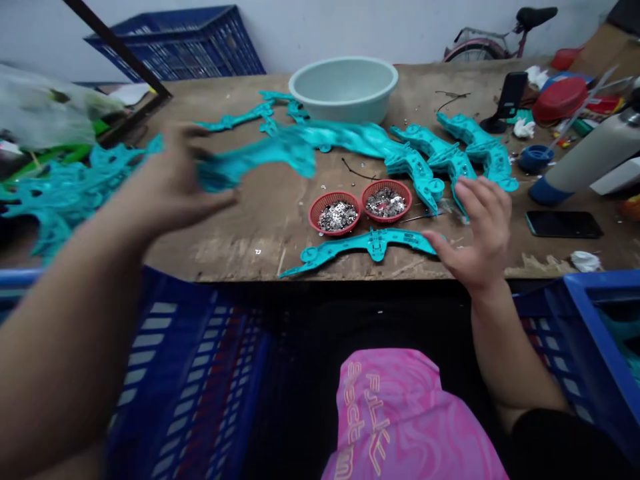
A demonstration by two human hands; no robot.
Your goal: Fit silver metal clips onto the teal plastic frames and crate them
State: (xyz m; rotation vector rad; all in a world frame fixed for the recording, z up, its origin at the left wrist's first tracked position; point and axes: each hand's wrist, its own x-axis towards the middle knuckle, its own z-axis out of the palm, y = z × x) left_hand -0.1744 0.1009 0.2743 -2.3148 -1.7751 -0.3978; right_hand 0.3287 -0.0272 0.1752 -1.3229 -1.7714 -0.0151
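My left hand, blurred by motion, is raised over the left side of the table. Its thumb and fingers are around one end of a curved turquoise plastic part, also smeared. My right hand is open and holds nothing, fingers apart. Its thumb is by the right end of another turquoise part, which lies along the table's front edge. Behind that part are two red baskets, a left basket and a right basket, both containing small shiny metal pieces.
Turquoise parts are heaped at left, and several lie at right. A pale basin stands behind. At right are a bottle, a phone and a red lid-like item. Blue crates flank my lap.
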